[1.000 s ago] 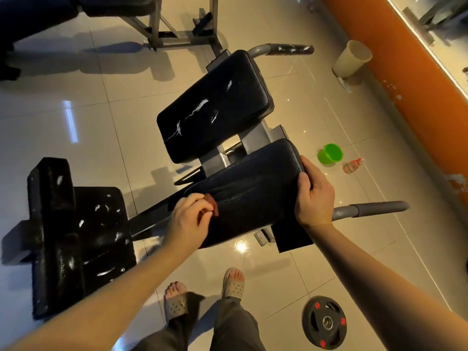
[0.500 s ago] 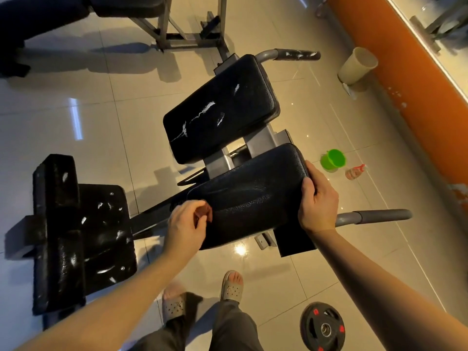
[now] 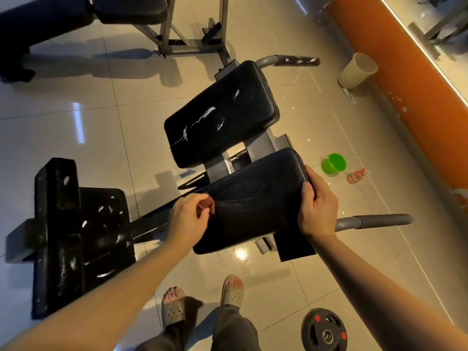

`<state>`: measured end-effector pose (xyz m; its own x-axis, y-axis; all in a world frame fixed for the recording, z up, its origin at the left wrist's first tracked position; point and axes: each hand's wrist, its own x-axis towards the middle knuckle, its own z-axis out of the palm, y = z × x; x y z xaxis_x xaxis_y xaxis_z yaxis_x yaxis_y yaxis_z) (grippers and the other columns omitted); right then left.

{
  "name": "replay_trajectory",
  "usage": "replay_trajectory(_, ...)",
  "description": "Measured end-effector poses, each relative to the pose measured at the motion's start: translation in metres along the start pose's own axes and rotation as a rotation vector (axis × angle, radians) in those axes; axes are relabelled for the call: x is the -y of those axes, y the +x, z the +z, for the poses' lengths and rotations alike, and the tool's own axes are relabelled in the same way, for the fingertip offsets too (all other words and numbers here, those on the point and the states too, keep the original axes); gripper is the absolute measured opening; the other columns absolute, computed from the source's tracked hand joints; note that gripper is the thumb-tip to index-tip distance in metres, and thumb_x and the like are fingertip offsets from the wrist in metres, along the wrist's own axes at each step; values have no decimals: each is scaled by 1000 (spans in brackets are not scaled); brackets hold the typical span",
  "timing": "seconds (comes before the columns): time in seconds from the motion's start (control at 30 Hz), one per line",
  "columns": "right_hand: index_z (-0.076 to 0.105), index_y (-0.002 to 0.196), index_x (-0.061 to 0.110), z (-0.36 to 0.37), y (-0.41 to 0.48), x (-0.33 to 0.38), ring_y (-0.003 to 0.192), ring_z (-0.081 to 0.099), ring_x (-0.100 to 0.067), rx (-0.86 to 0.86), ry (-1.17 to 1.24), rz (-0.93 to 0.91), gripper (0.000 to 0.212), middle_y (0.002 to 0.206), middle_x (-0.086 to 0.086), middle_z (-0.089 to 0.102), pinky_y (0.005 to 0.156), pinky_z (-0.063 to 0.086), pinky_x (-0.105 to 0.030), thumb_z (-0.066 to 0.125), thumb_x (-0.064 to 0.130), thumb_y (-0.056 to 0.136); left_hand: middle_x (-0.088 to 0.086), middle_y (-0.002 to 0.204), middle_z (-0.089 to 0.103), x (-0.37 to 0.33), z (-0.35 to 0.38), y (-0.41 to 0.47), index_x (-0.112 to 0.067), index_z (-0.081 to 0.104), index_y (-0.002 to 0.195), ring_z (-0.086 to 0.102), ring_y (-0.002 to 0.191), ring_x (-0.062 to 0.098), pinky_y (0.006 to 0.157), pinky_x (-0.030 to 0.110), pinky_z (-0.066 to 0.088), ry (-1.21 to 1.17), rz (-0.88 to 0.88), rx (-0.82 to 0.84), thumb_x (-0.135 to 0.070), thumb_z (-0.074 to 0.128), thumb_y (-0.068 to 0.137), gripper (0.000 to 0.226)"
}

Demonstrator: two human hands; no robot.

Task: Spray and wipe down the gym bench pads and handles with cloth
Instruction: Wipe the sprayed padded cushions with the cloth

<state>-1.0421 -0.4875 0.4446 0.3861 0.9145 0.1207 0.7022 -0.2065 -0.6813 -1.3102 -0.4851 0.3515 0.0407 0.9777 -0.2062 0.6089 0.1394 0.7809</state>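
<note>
Pinches a small reddish cloth (image 3: 206, 205) in the curled fingers of the left hand (image 3: 188, 217) at the left edge of the near pad (image 3: 255, 198), centre of frame — and clamps the right hand (image 3: 318, 210) round that pad's right edge, thumb on its face. Touches neither the spray bottle (image 3: 357, 176), down on the tiles at mid-right just beside a green bucket (image 3: 333, 164), nor the cracked far pad (image 3: 222, 112) above centre.

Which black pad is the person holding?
The nearest pad: the right hand grips its right edge, the left hand holds a reddish cloth against it. The far pad and left pad, white-marked, are untouched.
</note>
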Motion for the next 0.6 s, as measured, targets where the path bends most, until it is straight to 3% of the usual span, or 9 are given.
replay_trajectory(0.07, 54, 146, 19, -1, 0, 1, 118, 46, -2, -1, 4, -2, 51, 137, 0, 64, 105, 34, -23, 32, 34, 102, -12, 123, 55, -41, 8, 14, -27, 61, 129, 49, 126, 17, 108, 37, 41, -38, 26, -47, -21, 62, 99, 31)
replay_trajectory(0.2, 55, 145, 18, -1, 1, 1, 114, 43, 7, 6, -13, -23, 50, 135, 0, 64, 96, 26, -2, 35, 31, 101, -6, 129, 59, -134, 33, 16, -22, 60, 134, 44, 119, 3, 96, 14, 36, -132, 264, -40, -18, 64, 98, 37)
replay_trajectory(0.3, 55, 145, 18, -2, 0, 0, 115, 44, 5, 10, -19, -17, 50, 135, 1, 64, 95, 27, -3, 34, 31, 101, -2, 129, 61, -109, 30, -10, -19, 61, 133, 48, 120, 3, 100, 15, 43, -140, 456, 50, -16, 67, 95, 38)
replay_trajectory(0.37, 54, 146, 18, -1, -1, 2, 117, 45, 2, 7, -11, -7, 51, 136, 1, 63, 98, 28, -8, 33, 32, 102, 0, 130, 60, -57, 20, -20, -20, 61, 135, 49, 120, 6, 105, 28, 48, -78, 398, 39, -16, 66, 96, 39)
replay_trajectory(0.47, 53, 146, 18, -1, -1, 2, 118, 45, -1, 2, 1, -4, 51, 137, 0, 63, 103, 31, -17, 32, 33, 102, 0, 134, 58, -6, 6, -13, -20, 59, 138, 48, 125, 12, 109, 46, 47, -12, 95, 8, -18, 65, 98, 40)
replay_trajectory(0.6, 55, 145, 17, 0, 0, 2, 119, 49, -6, -5, 18, -16, 50, 135, -2, 65, 106, 37, -28, 33, 32, 103, -7, 126, 56, -69, 18, 29, -19, 58, 138, 48, 129, 20, 110, 42, 43, -62, 5, -117, -19, 59, 101, 37)
